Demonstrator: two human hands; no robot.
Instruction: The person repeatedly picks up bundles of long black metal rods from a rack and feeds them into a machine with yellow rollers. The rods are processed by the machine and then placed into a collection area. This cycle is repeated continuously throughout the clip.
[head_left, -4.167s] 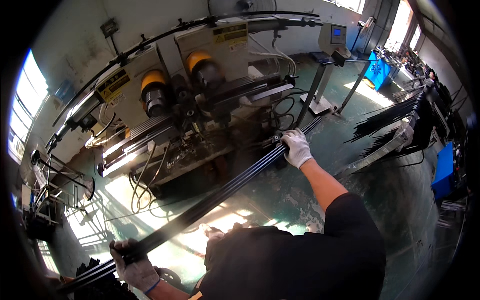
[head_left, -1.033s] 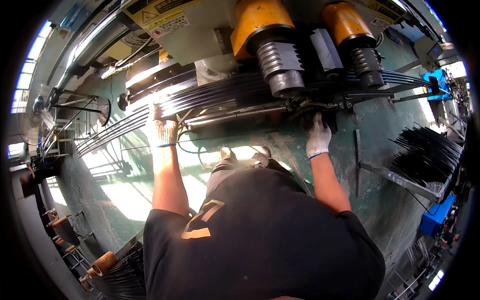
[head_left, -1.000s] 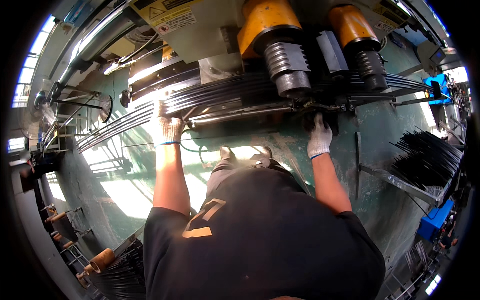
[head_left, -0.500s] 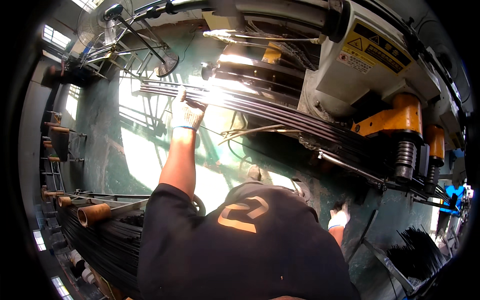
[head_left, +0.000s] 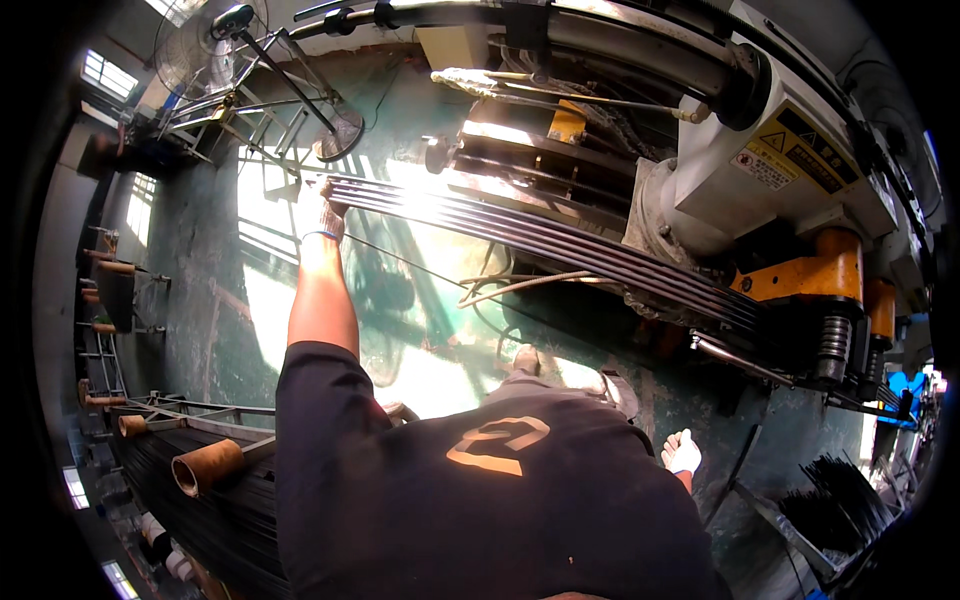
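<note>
My left hand [head_left: 322,210], in a pale knit glove, reaches far out to the left and is closed around the left ends of several long, thin metal rods [head_left: 520,232]. The rods lie side by side and run rightward to the machine, passing by its orange arm [head_left: 800,272] and a dark coil spring [head_left: 834,342]. Strong sunlight washes out the fingertips and part of the rods. Down by my right side, my gloved right hand [head_left: 681,452] hangs apart from everything, with its thumb away from loosely bent fingers and nothing seen in it.
The large grey machine [head_left: 770,190] fills the upper right. Hoses [head_left: 530,283] hang below the rods. A stand fan [head_left: 340,135] is at upper left. Black rods [head_left: 200,500] lie in a rack with a brown roller [head_left: 207,467] at lower left; another bundle [head_left: 838,510] stands at lower right.
My left hand has slid left along the rods to their ends. My right hand has come up slightly, its fingers less stretched. The view has shifted, so the machine appears farther right.
</note>
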